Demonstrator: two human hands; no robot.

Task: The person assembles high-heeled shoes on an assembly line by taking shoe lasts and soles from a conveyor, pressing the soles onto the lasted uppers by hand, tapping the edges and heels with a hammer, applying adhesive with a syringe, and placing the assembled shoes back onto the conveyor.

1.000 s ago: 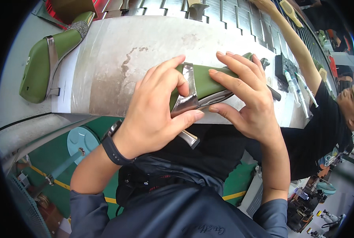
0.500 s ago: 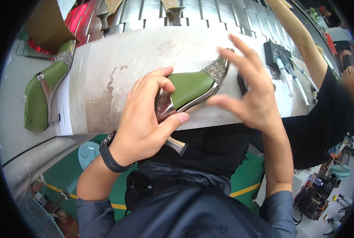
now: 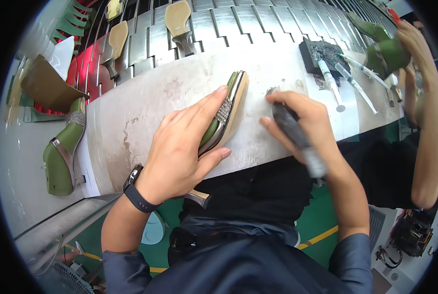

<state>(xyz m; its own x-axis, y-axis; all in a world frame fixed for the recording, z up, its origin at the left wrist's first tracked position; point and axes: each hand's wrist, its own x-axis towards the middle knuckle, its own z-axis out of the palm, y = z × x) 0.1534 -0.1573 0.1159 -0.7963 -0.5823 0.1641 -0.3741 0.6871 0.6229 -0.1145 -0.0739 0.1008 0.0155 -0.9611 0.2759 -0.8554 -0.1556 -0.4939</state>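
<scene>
A green high-heeled shoe (image 3: 209, 133) with a glittery band and metallic edging is tilted on its side, its tan sole turned to the right. My left hand (image 3: 172, 142) is closed round its upper, and the slim heel (image 3: 198, 197) sticks out below my wrist, past the table edge. To the right of the sole, my right hand (image 3: 313, 117) grips a dark-handled hand tool (image 3: 291, 125) with a pale grey end. Motion smears this tool, so its exact kind cannot be made out. Between the tool and the shoe there is a gap.
Another green heeled shoe (image 3: 64, 152) stands at the left, beside a curved brown sheet (image 3: 47, 81). Tan soles with heels (image 3: 178, 19) lie on the metal slat conveyor (image 3: 233, 22). At the right are a black block (image 3: 322, 51) and syringes (image 3: 330, 85). A co-worker's hand (image 3: 415, 41) is near a green shoe (image 3: 388, 56).
My right hand has taken up the dark tool from the table. My left hand has turned the shoe so its sole shows. At the right, the co-worker's arm has moved.
</scene>
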